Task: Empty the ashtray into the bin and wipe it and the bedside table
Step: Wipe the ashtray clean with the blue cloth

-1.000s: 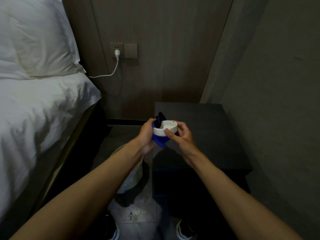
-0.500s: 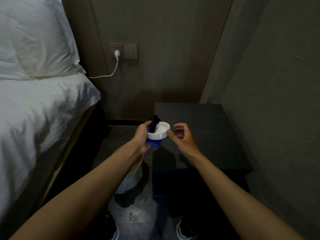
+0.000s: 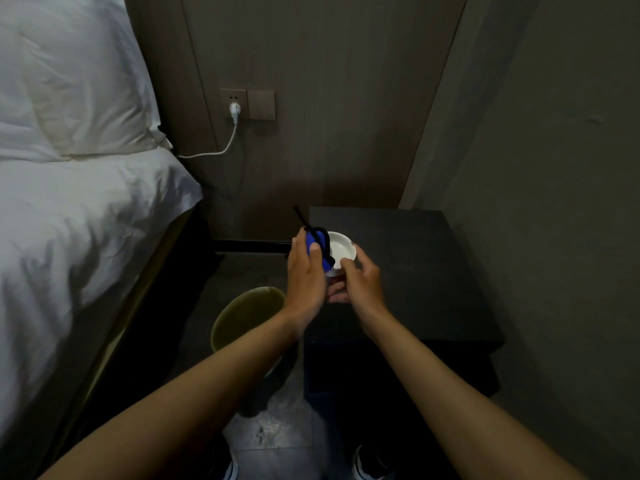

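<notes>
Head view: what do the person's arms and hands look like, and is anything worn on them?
Both forearms are bare right to the frame's bottom edge: no sleeves show. The left hand and right hand are ungloved, with no watch, ring or bracelet visible.

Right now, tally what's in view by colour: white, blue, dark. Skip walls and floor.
White: 5, ashtray, pillow, duvet, plug, cable
Blue: 1, cloth held by the left hand
Dark: 2, bedside table, bin
Total: 8
</notes>
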Available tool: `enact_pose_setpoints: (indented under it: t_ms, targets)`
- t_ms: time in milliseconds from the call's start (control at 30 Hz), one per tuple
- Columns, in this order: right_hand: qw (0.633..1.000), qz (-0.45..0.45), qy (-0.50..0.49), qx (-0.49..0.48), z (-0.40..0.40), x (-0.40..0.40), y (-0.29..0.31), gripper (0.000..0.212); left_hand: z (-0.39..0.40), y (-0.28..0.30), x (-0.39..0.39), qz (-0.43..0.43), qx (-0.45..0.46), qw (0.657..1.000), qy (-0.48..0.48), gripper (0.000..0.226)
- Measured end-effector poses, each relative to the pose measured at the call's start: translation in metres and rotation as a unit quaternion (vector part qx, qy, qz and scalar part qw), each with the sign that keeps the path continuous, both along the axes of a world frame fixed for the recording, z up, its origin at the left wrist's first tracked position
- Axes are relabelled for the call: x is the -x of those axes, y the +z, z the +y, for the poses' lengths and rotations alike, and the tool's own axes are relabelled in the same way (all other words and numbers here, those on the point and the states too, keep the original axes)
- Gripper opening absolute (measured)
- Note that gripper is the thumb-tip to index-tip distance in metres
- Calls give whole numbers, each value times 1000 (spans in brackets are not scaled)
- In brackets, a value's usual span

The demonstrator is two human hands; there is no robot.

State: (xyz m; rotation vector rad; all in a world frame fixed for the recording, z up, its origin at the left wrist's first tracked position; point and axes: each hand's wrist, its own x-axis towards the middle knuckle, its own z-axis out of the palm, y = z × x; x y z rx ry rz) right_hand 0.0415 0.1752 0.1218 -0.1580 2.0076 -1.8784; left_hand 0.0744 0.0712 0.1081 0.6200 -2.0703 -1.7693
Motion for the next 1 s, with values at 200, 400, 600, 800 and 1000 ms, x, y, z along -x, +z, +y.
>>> enact_pose_setpoints:
  t_ms: [200,400,600,800,1000]
  targets:
    - [999,12,8,-43,1,2,3,40,14,0,-9,12,-36,999,-13,55]
    - [994,31,73,-76,14,6,4,31,-14,15,-7,-47,-98,993,-36,38]
    - [986,55,116,-109,12,1,14,31,-28,21,-2,-121,-112,981,-100,45]
    - [988,35,59,-138,14,5,12,12,-27,17,-1,-109,-125,977,-134,29]
    - [994,-19,41,-104,11,3,22,31,-13,12,5,-106,-114,988,-13,23]
